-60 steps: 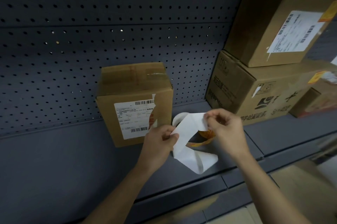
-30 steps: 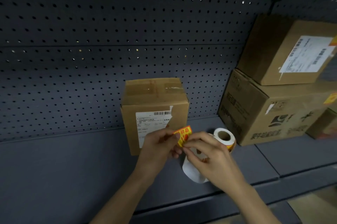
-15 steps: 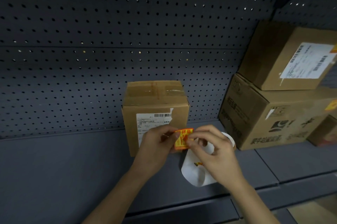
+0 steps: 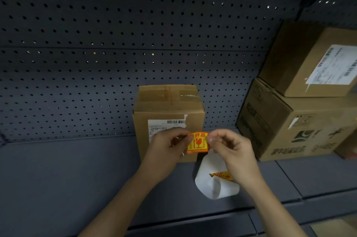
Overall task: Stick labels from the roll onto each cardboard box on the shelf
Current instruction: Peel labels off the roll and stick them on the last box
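An orange and yellow fragile label (image 4: 197, 142) is stretched between both hands in front of the small cardboard box (image 4: 170, 109). My left hand (image 4: 166, 146) pinches its left edge and my right hand (image 4: 230, 148) pinches its right edge. The label hangs just in front of the box's lower right front face, beside the white shipping label (image 4: 164, 126); whether it touches the box is unclear. The white label roll strip (image 4: 214, 180) lies on the shelf under my right hand, with another orange label showing on it.
Two larger cardboard boxes are stacked at the right: a lower printed one (image 4: 293, 126) and an upper one (image 4: 313, 63) with a white shipping label. The dark grey shelf (image 4: 67, 175) runs left to right, with a perforated back panel (image 4: 116, 43) behind.
The label came off the roll's backing strip and now sits held flat between both hands near the small box's front. The roll strip dropped onto the shelf beneath my right hand.
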A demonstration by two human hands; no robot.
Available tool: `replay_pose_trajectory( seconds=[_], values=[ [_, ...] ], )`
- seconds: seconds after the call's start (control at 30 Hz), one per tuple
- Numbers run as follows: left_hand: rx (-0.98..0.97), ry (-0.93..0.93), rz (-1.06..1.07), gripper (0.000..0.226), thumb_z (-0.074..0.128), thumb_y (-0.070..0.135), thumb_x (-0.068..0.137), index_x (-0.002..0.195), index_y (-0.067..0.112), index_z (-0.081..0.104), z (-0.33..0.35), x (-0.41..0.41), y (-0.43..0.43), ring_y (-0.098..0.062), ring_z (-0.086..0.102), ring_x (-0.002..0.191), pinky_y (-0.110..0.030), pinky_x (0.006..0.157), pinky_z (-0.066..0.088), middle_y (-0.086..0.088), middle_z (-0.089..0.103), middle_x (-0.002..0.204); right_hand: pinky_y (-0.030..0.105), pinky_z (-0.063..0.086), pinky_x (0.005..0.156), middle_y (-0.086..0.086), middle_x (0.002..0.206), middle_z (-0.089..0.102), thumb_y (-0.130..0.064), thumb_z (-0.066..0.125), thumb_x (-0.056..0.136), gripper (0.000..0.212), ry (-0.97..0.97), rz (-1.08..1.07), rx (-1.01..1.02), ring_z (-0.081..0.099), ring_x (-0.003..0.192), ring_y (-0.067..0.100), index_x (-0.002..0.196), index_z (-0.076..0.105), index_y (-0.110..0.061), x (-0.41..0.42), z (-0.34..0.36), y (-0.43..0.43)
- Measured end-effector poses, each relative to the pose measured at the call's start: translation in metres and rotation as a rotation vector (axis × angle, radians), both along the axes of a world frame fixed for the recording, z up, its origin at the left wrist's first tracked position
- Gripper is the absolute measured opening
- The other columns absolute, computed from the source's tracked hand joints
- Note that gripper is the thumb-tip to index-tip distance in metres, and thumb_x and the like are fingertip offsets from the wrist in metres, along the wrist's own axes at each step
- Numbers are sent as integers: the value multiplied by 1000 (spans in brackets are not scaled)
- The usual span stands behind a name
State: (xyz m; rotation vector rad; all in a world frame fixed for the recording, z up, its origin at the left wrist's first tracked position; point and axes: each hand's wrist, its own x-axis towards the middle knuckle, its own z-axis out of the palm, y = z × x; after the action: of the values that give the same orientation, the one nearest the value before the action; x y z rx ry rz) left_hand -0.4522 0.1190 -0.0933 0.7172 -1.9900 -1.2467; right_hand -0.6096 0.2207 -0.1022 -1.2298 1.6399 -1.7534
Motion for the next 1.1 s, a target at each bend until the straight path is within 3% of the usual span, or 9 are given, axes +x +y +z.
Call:
replay_pose_trajectory(
  seconds=[0.17,0.3,0.4,0.47,0.57,0.7,0.8,0.9,1.1],
  values=[
    [-172,-30,32,15,68,18,92,99,27,77,5,5,-5,-1,65,78,-17,71,53,14,71,83,16,45,67,-8,71,64,-9,62,94,10,95,35,0,57,69,3,87,68,-12,1,5,-3],
    [-261,-49,48,19,71,19,90,104,29,77,8,8,-1,6,64,80,-7,70,47,22,68,85,18,45,69,-8,77,65,-13,62,95,13,201,15,31,59,75,8,85,67,-21,-2,5,-5],
    [-282,-43,106,30,69,21,91,119,31,71,7,10,0,6,65,80,-6,69,49,24,69,92,17,44,66,-12,72,62,-12,60,96,13,174,-8,-6,56,70,5,85,64,-19,-4,6,-7],
    [-301,-38,172,28,69,23,91,118,31,71,7,13,-2,4,66,77,-9,65,52,27,68,91,20,45,67,-10,71,62,-11,60,95,12,138,-18,-35,57,70,7,85,64,-16,-10,7,-9],
    [-576,-15,269,21,63,33,88,102,23,75,7,15,-10,-2,66,82,-26,66,57,18,71,92,24,48,71,0,77,64,-14,61,95,10,137,7,-12,60,75,11,86,66,-17,-15,6,-13],
    [-905,-120,339,42,56,40,91,116,11,71,6,10,-26,-26,52,122,-42,100,47,-2,66,122,20,47,70,-5,76,64,-16,62,94,9,143,35,17,58,75,7,88,66,-19,-12,3,-24],
    [-955,-234,322,51,54,46,90,124,9,66,9,4,-35,-33,43,136,-51,113,33,-5,60,134,24,46,69,8,77,63,-15,62,95,8,127,35,15,55,72,17,89,66,-16,-11,2,-32],
    [-951,-306,315,54,52,52,89,122,12,68,7,-3,-42,-32,50,131,-54,117,26,-2,63,129,28,46,69,18,81,62,-13,61,96,8,121,34,1,54,73,24,90,66,-14,-10,3,-38],
    [-944,-269,371,48,53,52,85,113,19,73,4,-9,-48,-25,55,118,-45,103,35,2,69,120,25,49,72,12,87,66,-12,61,96,10,112,2,1,61,80,20,90,65,-18,-9,3,-44]
  ],
)
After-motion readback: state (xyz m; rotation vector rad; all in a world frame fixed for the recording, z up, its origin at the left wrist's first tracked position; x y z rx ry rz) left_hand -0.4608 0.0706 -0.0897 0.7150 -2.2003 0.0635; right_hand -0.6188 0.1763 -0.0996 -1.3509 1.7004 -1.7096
